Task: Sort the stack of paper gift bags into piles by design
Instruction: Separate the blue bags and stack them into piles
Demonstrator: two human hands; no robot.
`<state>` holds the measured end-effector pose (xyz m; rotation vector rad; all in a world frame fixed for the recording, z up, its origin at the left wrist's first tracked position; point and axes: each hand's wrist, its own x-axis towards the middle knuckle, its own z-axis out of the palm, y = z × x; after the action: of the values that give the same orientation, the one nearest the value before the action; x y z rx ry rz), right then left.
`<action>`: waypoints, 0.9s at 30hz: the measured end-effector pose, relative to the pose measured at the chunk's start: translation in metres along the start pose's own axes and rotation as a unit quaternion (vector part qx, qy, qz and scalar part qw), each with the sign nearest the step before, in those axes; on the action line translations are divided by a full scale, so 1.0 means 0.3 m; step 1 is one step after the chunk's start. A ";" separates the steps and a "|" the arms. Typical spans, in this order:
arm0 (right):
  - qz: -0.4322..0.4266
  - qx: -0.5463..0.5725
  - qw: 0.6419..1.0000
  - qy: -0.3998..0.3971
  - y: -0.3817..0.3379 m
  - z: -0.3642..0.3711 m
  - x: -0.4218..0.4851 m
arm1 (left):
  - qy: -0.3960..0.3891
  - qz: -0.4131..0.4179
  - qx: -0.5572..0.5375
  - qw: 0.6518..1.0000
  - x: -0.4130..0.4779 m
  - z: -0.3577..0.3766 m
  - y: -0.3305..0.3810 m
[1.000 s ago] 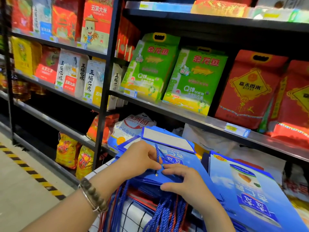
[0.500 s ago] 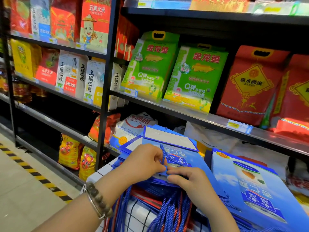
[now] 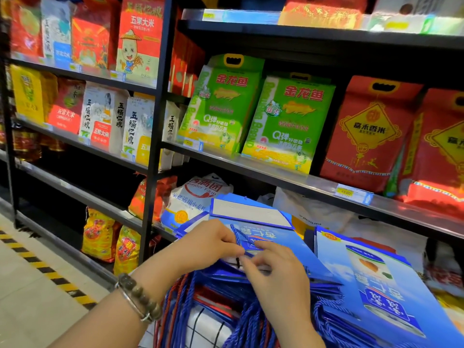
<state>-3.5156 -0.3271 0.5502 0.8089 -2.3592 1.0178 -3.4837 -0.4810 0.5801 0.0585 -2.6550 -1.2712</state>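
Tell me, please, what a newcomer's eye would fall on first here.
Both hands meet low in the centre, the left hand and right hand pinching the top blue gift bag. Beside it on the right lies a matching blue pile; behind, two green rice bags stand on the shelf.

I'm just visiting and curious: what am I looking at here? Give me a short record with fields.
Place: shop aisle; shelf with green rice bags and red rice bags
Work pile: stack of blue gift bags, cord handles hanging toward the person
Hands: left hand pinches the top blue bag at its near edge; right hand has fingers curled on the same edge
Set aside: second blue pile, lying to the right
Worn: beaded bracelet, left wrist
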 end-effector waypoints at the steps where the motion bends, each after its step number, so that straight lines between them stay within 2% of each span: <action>1: 0.003 -0.040 0.999 -0.031 -0.022 -0.003 -0.003 | 0.006 -0.003 -0.001 1.000 0.002 0.005 -0.004; 4: 0.072 -0.169 0.971 -0.152 -0.060 -0.003 0.010 | 0.012 -0.020 0.000 1.000 0.004 0.011 -0.007; 6: 0.082 -0.197 0.961 -0.177 -0.083 0.006 0.014 | 0.010 -0.024 -0.009 1.000 0.002 0.012 -0.010; 11: 0.073 -0.151 0.974 -0.153 -0.096 0.007 0.012 | 0.014 -0.012 -0.056 0.998 -0.005 0.019 -0.020; 17: 0.073 -0.065 0.978 -0.182 -0.061 -0.035 -0.014 | -0.014 -0.025 -0.062 0.998 -0.011 0.000 -0.013; 19: 0.074 -0.034 0.981 -0.178 -0.046 -0.033 -0.023 | 0.015 -0.028 -0.073 0.997 0.001 0.005 -0.013; 23: 0.038 -0.032 0.985 -0.166 -0.030 -0.046 -0.036 | 0.125 -0.097 -0.213 0.964 0.024 0.024 -0.020; 27: -0.001 -0.075 0.985 -0.157 -0.027 -0.084 -0.026 | 0.138 -0.092 -0.223 0.961 0.023 0.025 -0.016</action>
<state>-3.5003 -0.3099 0.5654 0.9728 -2.6601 0.7442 -3.4922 -0.4791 0.5727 0.3914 -2.1184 -1.7452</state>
